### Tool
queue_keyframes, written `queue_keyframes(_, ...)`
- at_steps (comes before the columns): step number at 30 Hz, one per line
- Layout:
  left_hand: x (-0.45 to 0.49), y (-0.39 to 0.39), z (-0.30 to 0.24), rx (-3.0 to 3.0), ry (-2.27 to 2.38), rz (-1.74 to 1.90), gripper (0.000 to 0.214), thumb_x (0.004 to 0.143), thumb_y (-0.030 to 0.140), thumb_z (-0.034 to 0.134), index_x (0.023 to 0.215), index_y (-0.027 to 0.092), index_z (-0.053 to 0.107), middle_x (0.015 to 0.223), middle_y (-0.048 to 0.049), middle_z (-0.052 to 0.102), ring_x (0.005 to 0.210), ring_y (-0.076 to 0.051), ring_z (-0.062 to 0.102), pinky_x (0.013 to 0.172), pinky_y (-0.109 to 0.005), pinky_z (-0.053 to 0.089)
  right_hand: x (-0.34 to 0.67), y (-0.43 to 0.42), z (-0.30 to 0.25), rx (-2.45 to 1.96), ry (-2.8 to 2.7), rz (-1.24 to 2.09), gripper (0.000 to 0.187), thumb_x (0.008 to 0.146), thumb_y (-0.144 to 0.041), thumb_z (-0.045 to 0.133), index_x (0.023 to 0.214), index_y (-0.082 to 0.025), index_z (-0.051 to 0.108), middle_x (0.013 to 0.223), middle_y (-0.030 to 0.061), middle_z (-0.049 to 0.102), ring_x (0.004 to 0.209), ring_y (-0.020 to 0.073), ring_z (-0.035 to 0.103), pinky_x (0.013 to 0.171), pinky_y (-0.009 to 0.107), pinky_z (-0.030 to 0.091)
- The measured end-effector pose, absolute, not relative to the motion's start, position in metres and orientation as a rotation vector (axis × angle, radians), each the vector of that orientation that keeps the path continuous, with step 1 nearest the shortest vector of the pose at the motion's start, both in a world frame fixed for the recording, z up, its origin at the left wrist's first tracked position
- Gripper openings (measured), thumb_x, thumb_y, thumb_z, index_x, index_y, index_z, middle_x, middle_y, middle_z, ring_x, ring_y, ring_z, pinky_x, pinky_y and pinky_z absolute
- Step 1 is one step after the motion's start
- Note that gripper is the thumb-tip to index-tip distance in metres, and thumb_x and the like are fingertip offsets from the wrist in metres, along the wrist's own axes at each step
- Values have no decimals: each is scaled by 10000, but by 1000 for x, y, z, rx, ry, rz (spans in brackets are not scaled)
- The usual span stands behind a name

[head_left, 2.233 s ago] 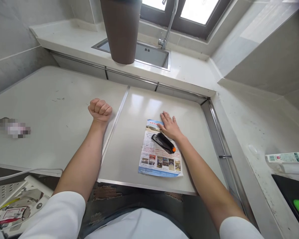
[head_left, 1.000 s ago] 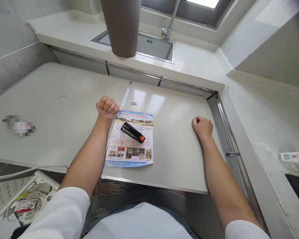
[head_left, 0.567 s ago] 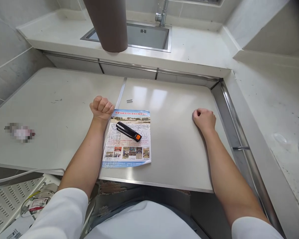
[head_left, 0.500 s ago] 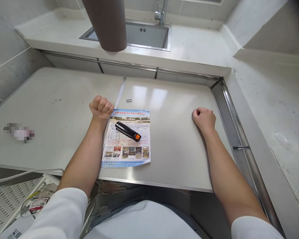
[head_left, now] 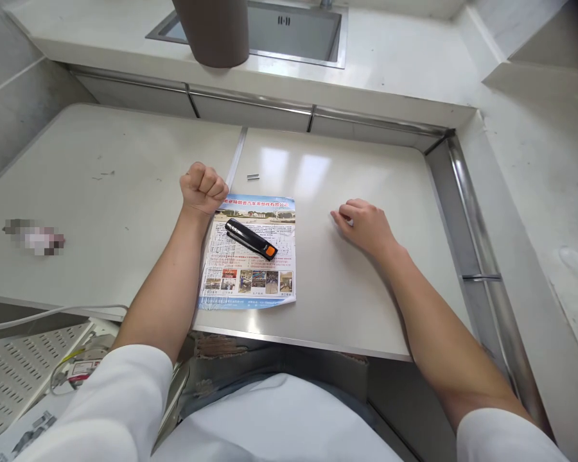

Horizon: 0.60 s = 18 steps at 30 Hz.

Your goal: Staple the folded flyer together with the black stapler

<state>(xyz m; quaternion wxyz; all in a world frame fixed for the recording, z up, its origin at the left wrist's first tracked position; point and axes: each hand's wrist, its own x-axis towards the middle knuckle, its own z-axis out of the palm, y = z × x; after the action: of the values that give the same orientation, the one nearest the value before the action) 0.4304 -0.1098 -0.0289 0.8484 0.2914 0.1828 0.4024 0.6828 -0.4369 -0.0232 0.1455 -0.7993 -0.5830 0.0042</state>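
A black stapler (head_left: 250, 239) with an orange end lies slantwise on a printed leaflet (head_left: 250, 296). Beside the leaflet's upper left corner, my left hand (head_left: 203, 186) rests on the table as a closed fist, with nothing showing in it. My right hand (head_left: 363, 224) is over the table to the right of the leaflet, apart from it. Its fingers are loosely bent, with a gap between thumb and forefinger, and they hold nothing. Two short strips of staples (head_left: 253, 177) lie beyond the leaflet's top edge.
The white folding table (head_left: 337, 308) has a seam. Behind it, a brown cylinder (head_left: 216, 38) stands by a sink (head_left: 293, 38) on the counter. A blurred-out object (head_left: 33, 237) and small scraps (head_left: 106, 173) lie at left. A white cable (head_left: 52, 312) crosses the left front edge.
My right hand has moved left across the table toward the leaflet, and its fingers have loosened. My left fist stays put. The view has tilted down slightly.
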Motion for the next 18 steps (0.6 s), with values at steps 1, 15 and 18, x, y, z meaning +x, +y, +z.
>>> queue_keyframes(1,431,-110,-29,614,393,841,754,1120,388,363,447,173,100,568,75,-187,417,-72,-130,344,-196,41,673,-434,-20,-2199,-1756,37,363,1082,-371,447,819,-226,652,908,110,707,886,264,620,705,368,420)
queue_keyframes(15,431,-109,-35,618,432,744,703,1136,375,328,478,194,157,481,59,15,290,-73,147,376,-183,151,532,-383,-27,-1798,-1906,346,200,1036,-386,629,1146,-226,582,1158,121,677,1038,291,618,837,388,489)
queue_keyframes(18,432,-110,-33,600,391,718,711,1136,355,248,462,204,78,477,60,-60,283,-86,85,346,-200,111,539,-389,-28,-1855,-1905,291,73,1017,-302,586,1043,-235,574,1086,113,677,995,289,612,853,394,474)
